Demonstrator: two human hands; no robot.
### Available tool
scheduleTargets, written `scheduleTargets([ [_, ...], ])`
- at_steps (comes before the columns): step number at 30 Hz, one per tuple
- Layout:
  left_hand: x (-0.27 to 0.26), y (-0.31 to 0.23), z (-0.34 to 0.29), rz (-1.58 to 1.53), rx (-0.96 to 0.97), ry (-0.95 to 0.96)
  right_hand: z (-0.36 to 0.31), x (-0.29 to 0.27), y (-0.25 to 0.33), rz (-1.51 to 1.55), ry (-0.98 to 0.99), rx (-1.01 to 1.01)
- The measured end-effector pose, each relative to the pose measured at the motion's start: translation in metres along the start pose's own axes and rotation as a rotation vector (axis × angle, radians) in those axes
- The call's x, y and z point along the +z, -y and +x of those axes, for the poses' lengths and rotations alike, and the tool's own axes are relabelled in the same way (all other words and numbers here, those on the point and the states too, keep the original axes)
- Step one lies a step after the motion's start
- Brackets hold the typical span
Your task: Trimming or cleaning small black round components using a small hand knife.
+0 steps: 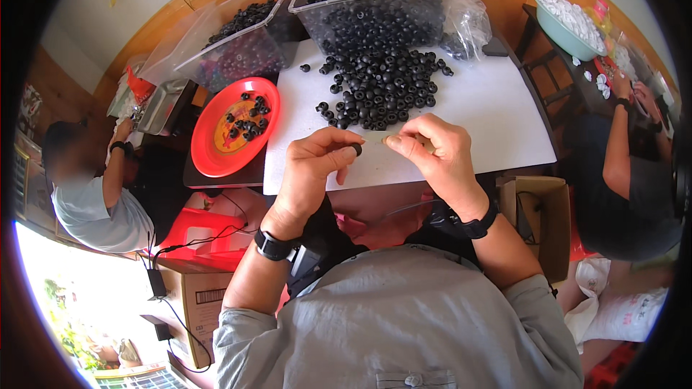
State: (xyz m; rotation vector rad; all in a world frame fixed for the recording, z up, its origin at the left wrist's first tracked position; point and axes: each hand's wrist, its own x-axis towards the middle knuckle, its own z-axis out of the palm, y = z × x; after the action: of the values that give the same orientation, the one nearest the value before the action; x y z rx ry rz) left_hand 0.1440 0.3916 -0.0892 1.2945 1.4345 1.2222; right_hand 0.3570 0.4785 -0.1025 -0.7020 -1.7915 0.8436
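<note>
My left hand (308, 166) pinches a small black ring-like piece (356, 149) between thumb and fingers, above the near edge of the white sheet. Close beside it, my right hand (441, 160) is closed in a pinch around something small and pale, too fine to name. Both hands' fingertips nearly meet. Just beyond them on the sheet (483, 115) lies a loose heap of similar black pieces (389, 90), round with holes. To the left, a red plate (205, 145) carries several more black pieces.
Two clear plastic bins (375, 21) (249, 47) of black pieces stand at the back, beside a clear bag (467, 25). A cardboard box (544, 223) is right of my lap. People work at left (101, 194) and right (620, 173), near a green basin (566, 32) of white pieces.
</note>
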Motion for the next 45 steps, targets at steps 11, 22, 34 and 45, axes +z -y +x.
scheduleTargets([
  [11,0.011,0.024,0.014,-0.653,-0.010,0.031,0.006,0.013,-0.027,-0.202,-0.108,-0.194],
  [22,0.012,0.027,0.017,-0.651,-0.021,0.006,0.007,0.018,-0.035,-0.279,-0.108,-0.236],
  [34,0.018,0.030,0.019,-0.630,0.027,-0.002,0.008,0.013,-0.037,-0.302,-0.097,-0.271],
  [45,0.021,0.033,0.020,-0.706,-0.018,0.020,0.008,0.002,-0.040,-0.322,0.059,-0.459],
])
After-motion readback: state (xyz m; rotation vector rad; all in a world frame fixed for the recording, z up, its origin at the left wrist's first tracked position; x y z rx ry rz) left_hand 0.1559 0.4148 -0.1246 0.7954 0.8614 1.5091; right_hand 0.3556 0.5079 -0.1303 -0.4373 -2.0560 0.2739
